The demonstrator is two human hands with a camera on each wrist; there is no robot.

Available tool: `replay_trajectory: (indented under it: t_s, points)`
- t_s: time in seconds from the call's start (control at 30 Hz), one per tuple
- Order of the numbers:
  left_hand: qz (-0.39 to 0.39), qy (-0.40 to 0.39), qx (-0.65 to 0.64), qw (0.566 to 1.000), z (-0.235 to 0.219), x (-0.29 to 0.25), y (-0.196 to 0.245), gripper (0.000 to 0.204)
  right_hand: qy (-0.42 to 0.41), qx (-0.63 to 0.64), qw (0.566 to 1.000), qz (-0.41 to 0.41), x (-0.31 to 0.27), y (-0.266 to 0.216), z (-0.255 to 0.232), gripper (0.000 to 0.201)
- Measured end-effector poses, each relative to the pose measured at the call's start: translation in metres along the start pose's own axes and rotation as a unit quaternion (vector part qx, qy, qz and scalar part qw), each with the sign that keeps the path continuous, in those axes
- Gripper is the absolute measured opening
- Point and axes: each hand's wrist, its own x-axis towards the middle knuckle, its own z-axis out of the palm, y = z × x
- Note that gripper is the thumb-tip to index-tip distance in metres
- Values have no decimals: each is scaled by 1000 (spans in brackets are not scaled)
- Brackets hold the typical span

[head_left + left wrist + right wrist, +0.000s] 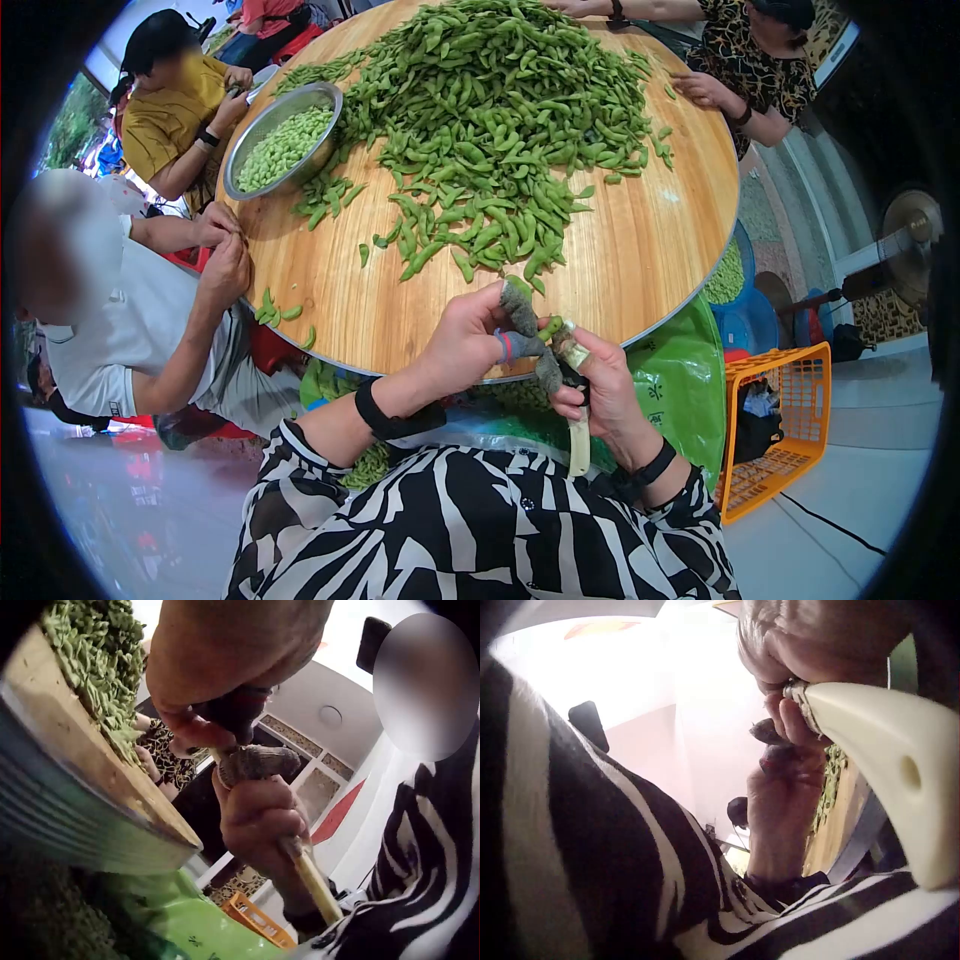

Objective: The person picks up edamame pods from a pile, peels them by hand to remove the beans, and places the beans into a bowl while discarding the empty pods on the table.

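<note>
My left hand [462, 338] is over the near edge of the round wooden table, with grey fabric covers [518, 312] on its fingers, one cover stained green. Its fingertips pinch a green soybean pod [549, 328]. Close against it, my right hand [610, 385] grips a tool with a long cream handle [579, 450]; the handle's wide end with a hole [910, 774] shows in the right wrist view. The fingers hide the tool's working end. In the left wrist view, the right hand [262, 817] is curled round the handle, the left hand [232, 660] above it.
A large heap of pods [510, 90] covers the back of the wooden table [330, 260]. At left stands a metal bowl [328, 100] of shelled beans. People sit left and back right. An orange crate [800, 400], a green sack [680, 380] and blue basins [750, 320] are at right.
</note>
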Motion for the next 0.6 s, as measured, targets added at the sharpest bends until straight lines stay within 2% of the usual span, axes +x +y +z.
replay_trajectory:
  t_s: [0.03, 0.1, 0.13, 0.2, 0.23, 0.27, 0.3, 0.33, 0.37, 0.4, 0.43, 0.5, 0.53, 0.6]
  points:
    - [-1, 0, 0, 1000, -1, 0, 2, 22, -18, 17, 1000, 5, 0, 1, -3, 38]
    - [-69, -45, -109, 991, -4, 0, 6, 17, -28, 32, 999, 11, -1, 1, -4, 38]
    - [-69, -45, -109, 991, -5, 1, 6, 17, -38, 48, 998, 17, -1, 1, -5, 37]
    - [-128, -76, -264, 953, -6, 1, 6, 14, -48, 55, 997, 13, 1, 4, -10, 36]
    - [-127, -76, -264, 953, -3, 2, 6, 14, -57, 63, 996, 10, 2, 5, -11, 36]
    - [-69, -40, -147, 986, 2, 3, 7, 14, -58, 62, 996, 10, 3, 4, -10, 36]
    - [-10, -3, -27, 1000, 5, 3, 9, 15, -40, 84, 996, 9, 5, 3, -9, 35]
    - [-10, -2, -28, 1000, 6, 0, 10, 15, -22, 106, 994, 8, 5, 4, -8, 35]
    - [144, 3, 198, 970, 6, -1, 12, 19, -22, 106, 994, 8, 5, 5, -7, 35]
    - [288, 8, 408, 866, 6, -2, 13, 24, -7, 109, 994, 10, 4, 6, -6, 35]
    - [288, 8, 409, 866, 6, -3, 11, 24, 8, 111, 994, 12, 4, 6, -5, 35]
    - [310, 22, 473, 824, 4, -4, 5, 27, 12, 88, 996, 4, 4, 5, 0, 35]
    - [310, 23, 474, 824, 4, -5, 4, 27, 17, 63, 998, -6, 4, 5, 2, 34]
    - [228, 36, 340, 912, 6, -6, 4, 25, 30, 27, 999, -23, 3, 5, 7, 33]
